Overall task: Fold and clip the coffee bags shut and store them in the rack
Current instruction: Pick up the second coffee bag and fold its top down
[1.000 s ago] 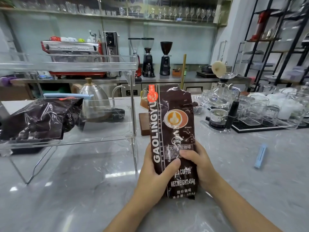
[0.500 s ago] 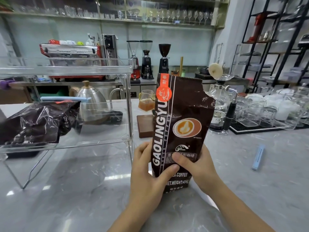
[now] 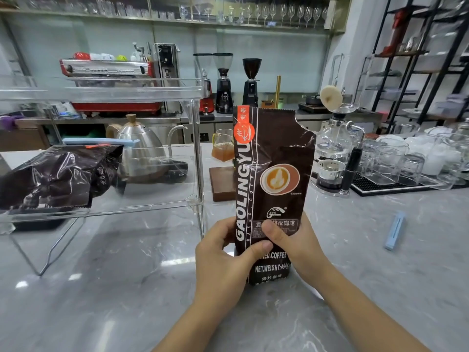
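Note:
A tall brown coffee bag (image 3: 272, 174) stands upright on the marble counter, its top open and torn at the right corner. My left hand (image 3: 223, 260) grips its lower left side, thumb across the front. My right hand (image 3: 294, 240) grips the lower right side, thumb on the label. A second brown coffee bag (image 3: 55, 176) lies on the clear rack's (image 3: 162, 199) lower shelf at the left, closed with a light blue clip (image 3: 101, 142). Another light blue clip (image 3: 394, 231) lies loose on the counter to the right.
A steel kettle (image 3: 139, 146) sits behind the rack. A wooden block (image 3: 222, 182) with a glass pitcher of brown liquid (image 3: 223, 146) stands behind the bag. A siphon brewer (image 3: 335, 148) and a tray of glasses (image 3: 406, 163) fill the right side.
The bag has been raised and turned to face me flat, its open top spread wider. Both hands kept their grip on its lower part.

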`<state>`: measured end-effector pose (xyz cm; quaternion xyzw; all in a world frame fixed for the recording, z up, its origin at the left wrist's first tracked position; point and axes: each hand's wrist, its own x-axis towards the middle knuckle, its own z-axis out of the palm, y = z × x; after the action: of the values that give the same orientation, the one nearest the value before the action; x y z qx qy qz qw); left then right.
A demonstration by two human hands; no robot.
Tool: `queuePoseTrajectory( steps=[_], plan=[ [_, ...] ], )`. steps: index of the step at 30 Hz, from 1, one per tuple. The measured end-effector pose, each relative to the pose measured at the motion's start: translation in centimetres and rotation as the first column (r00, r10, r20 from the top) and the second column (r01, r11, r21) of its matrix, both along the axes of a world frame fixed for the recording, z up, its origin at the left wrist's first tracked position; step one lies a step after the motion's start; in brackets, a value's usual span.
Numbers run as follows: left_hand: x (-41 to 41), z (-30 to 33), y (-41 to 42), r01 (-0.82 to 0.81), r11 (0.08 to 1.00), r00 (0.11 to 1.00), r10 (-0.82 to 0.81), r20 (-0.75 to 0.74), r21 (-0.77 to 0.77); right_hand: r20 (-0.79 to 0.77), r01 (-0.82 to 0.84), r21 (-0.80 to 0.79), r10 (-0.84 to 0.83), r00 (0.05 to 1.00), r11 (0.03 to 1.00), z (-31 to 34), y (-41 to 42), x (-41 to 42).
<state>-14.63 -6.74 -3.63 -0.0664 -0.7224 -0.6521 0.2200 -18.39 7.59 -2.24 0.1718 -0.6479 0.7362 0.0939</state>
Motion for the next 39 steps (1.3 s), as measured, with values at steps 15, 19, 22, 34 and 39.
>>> queuePoseTrajectory(
  steps=[15,19,22,34,39],
  plan=[
    [0.2,0.3,0.4,0.059,0.991,0.994,-0.07,0.084,0.123,0.164,-0.124,-0.173,0.152,0.975,0.977,0.5,1.1,-0.2],
    [0.5,0.3,0.5,-0.021,0.998,0.999,0.023,0.039,-0.059,0.163,-0.223,-0.266,0.271,0.949,0.938,0.7,1.0,0.1],
    [0.7,0.6,0.8,0.085,0.993,0.98,-0.099,0.173,0.085,0.157,-0.282,-0.34,0.349,0.924,0.897,1.0,0.8,0.3],
    [0.7,0.7,0.8,0.101,0.987,0.989,-0.113,0.09,0.128,0.273,-0.236,-0.425,0.372,0.887,0.874,0.4,0.6,0.0],
    [0.7,0.8,0.7,0.119,0.986,0.99,-0.127,0.068,0.117,0.269,-0.236,-0.448,0.382,0.884,0.862,0.6,0.7,-0.1]
  ],
)
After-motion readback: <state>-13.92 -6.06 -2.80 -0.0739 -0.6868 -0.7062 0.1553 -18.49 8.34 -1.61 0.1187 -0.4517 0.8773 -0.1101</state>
